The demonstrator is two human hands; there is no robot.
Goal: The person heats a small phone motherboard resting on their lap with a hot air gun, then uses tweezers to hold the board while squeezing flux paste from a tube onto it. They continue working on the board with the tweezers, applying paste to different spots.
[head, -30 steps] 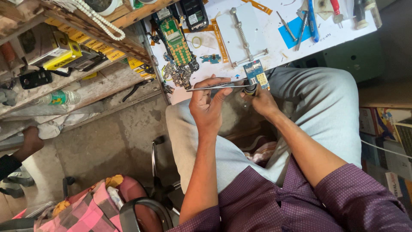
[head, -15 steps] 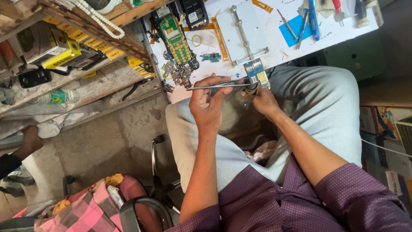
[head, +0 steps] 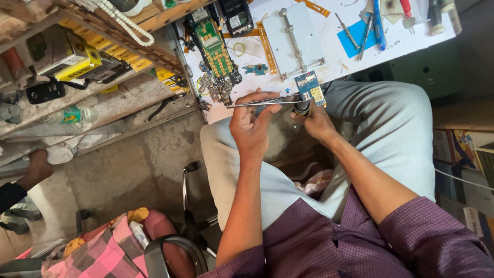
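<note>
My left hand pinches a pair of long metal tweezers, held level, their tips reaching to the right. My right hand grips a small blue circuit board at the front edge of the white workbench, with a small dark part just under the board at the fingers. The tweezer tips meet the lower edge of that board. Both hands hover over my lap, which is in grey trousers.
The bench holds a green keypad circuit board, a black phone, a metal board-holder plate, a blue sheet and hand tools. Wooden shelves with yellow boxes stand left. Another person's hand is far left. A chair with plaid cloth sits below.
</note>
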